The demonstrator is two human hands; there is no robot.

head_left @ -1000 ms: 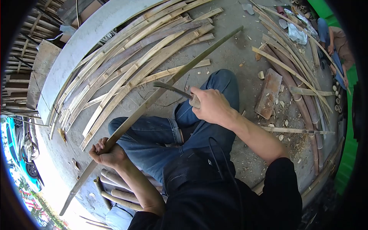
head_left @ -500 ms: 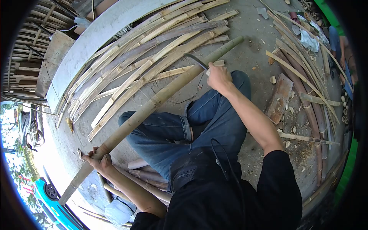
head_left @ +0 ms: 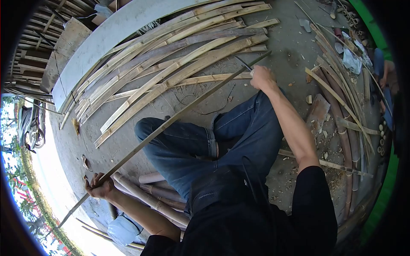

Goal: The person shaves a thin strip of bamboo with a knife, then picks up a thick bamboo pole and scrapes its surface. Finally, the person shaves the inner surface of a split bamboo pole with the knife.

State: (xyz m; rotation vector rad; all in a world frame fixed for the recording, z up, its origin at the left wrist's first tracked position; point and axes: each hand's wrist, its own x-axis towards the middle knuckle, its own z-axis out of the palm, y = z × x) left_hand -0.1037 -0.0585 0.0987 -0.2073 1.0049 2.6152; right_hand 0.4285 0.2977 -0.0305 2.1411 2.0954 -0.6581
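Note:
A long bamboo strip (head_left: 171,120) slants across my lap, its narrow edge turned up. My left hand (head_left: 100,187) wraps round it near the lower-left end. At the far upper-right end, my right hand (head_left: 262,78) is closed round the handle of a knife with a dark curved blade (head_left: 243,62). The blade lies across the strip close to its tip. Most of the knife's handle is hidden inside my fist. My crossed legs in blue jeans (head_left: 179,138) are under the middle of the strip.
Split bamboo strips (head_left: 188,64) lie in a pile ahead, beside a long pale board (head_left: 98,47). More bamboo (head_left: 344,141) lies right, near a flat brown block (head_left: 317,114) and shavings. Bamboo poles (head_left: 149,200) and a clear plastic container (head_left: 122,230) are at left. Another person's hand (head_left: 389,77) shows far right.
The bamboo has rolled from its broad face to its narrow edge. My right hand and the knife have shifted slightly right, and my left hand slightly left and down. The view has shifted too.

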